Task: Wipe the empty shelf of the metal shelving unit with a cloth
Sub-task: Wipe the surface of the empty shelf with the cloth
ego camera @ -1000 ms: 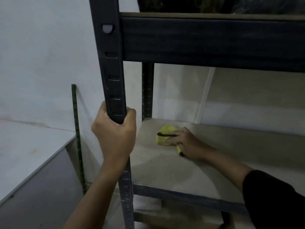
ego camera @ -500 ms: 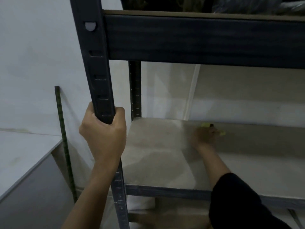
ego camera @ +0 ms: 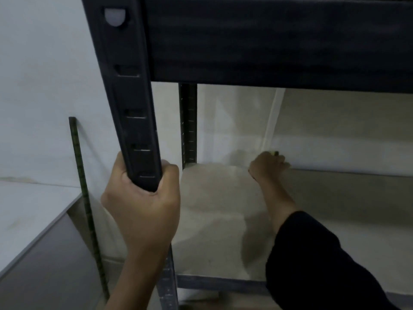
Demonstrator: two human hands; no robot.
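A plain storage room or utility corner: a dark slotted-steel boltless shelving unit [ego camera: 134,90] with bare board shelves [ego camera: 214,220] stands against unadorned white walls [ego camera: 44,86]

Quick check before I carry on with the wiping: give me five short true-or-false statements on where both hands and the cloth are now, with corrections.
1. The left hand grips the front upright post. True.
2. The right hand is at the front edge of the shelf. False: it is at the back, by the wall.
3. The cloth is almost hidden under the right hand. True.
4. The cloth is red. False: the visible bit is yellow.
5. Boxes stand on the shelf being wiped. False: none are visible.
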